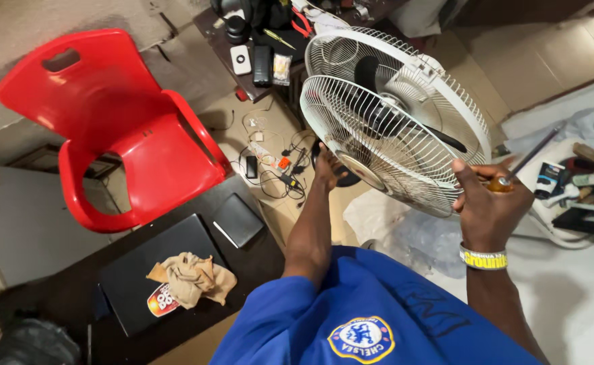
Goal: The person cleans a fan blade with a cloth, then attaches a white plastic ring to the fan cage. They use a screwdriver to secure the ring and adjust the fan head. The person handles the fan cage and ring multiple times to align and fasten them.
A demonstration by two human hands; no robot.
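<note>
A white electric fan with a wire cage stands in front of me, its dark blades visible behind the grille. My left hand grips the front grille at its lower left rim. On the lower right rim, my right hand rests its thumb against the wire while its fingers are closed around a screwdriver with an amber handle, whose shaft points up and to the right. A yellow wristband sits on my right wrist. My blue shirt fills the bottom of the view.
A red plastic chair stands at left. A dark laptop with a beige rag lies on a dark table. Cables and small parts litter the floor. A low table with tools is behind the fan; a cluttered tray at right.
</note>
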